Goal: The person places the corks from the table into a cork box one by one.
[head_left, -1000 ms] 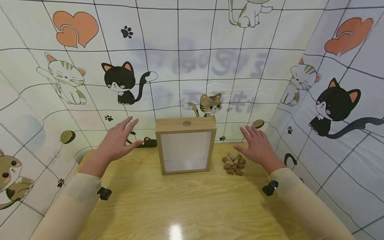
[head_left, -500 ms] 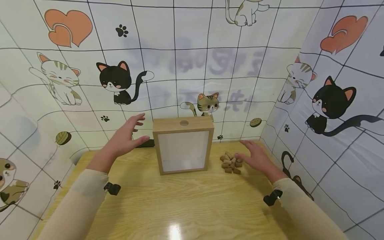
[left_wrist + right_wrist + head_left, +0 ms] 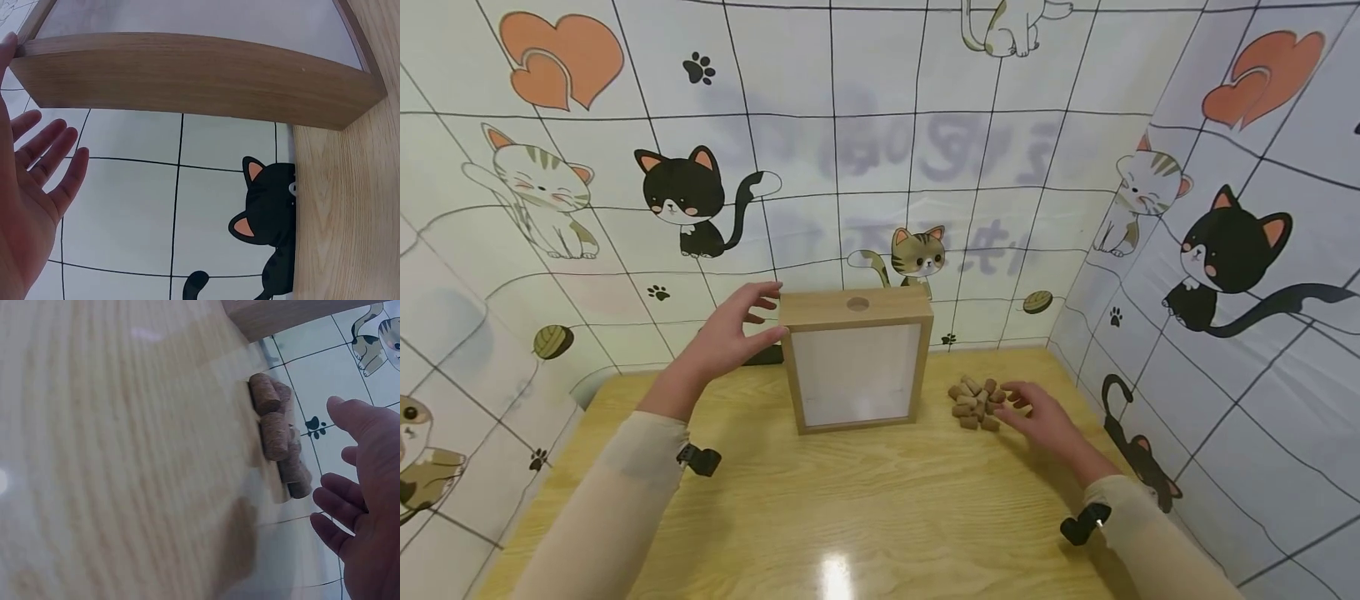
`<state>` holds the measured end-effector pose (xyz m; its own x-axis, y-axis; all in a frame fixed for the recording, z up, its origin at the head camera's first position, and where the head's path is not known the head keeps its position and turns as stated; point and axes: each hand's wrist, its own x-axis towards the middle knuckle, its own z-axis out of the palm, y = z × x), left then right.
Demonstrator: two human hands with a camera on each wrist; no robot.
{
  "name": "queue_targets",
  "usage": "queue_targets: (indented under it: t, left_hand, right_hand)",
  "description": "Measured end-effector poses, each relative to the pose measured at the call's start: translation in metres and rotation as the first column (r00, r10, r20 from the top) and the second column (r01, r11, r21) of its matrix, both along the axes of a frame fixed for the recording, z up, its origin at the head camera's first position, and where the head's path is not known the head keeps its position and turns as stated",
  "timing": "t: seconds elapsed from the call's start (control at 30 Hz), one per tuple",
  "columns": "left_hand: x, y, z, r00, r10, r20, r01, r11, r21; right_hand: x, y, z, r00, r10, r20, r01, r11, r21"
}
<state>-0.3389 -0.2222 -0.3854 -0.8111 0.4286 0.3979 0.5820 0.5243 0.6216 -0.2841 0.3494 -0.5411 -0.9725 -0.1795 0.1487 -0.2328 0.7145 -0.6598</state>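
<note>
A wooden box frame with a clear front and a round hole in its top stands upright at the back of the table. My left hand is at its upper left corner, thumb and fingers spread apart; in the left wrist view the thumb reaches the frame's edge, though contact is hard to tell. To the right of the box lies a small heap of corks. Beside the heap's right side is my right hand, its fingers loosely bent and apart. In the right wrist view that hand holds nothing.
The wood-grain table ends at a cat-patterned cloth hung behind and along both sides. Each wrist carries a small black camera, such as the left one.
My left hand has moved right to the box's corner. My right hand has come down and closer to the corks, and its fingers have bent. Box and corks stay put.
</note>
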Motion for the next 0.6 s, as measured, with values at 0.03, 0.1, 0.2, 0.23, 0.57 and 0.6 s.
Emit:
queue_targets:
  t: [0.03,0.1,0.2,0.23,0.57,0.6]
  left_hand:
    - [-0.001,0.001,-0.001,1.000,-0.004,-0.003,0.004,1.000,0.003]
    - [-0.003,0.003,-0.002,1.000,-0.014,-0.005,0.014,1.000,0.017]
    - [-0.004,0.007,-0.003,0.999,-0.032,-0.006,0.032,0.998,0.048]
    - [-0.004,0.007,-0.003,0.999,-0.033,-0.003,0.033,0.998,0.058]
    - [-0.004,0.015,-0.004,0.993,0.017,0.118,-0.035,0.988,0.153]
    - [-0.004,0.016,-0.005,0.991,0.020,0.130,-0.041,0.985,0.165]
  right_hand:
    - [0.002,0.000,-0.003,1.000,-0.002,0.010,0.002,1.000,-0.016]
    - [0.004,0.000,-0.008,1.000,-0.009,0.028,0.011,0.999,-0.047]
    - [0.006,-0.002,-0.016,0.999,-0.024,0.043,0.028,0.996,-0.087]
    - [0.007,-0.004,-0.019,0.999,-0.026,0.044,0.030,0.995,-0.097]
    - [0.012,-0.011,-0.037,1.000,-0.013,-0.007,0.012,0.992,-0.126]
    - [0.013,-0.012,-0.038,1.000,-0.012,-0.019,0.010,0.993,-0.120]
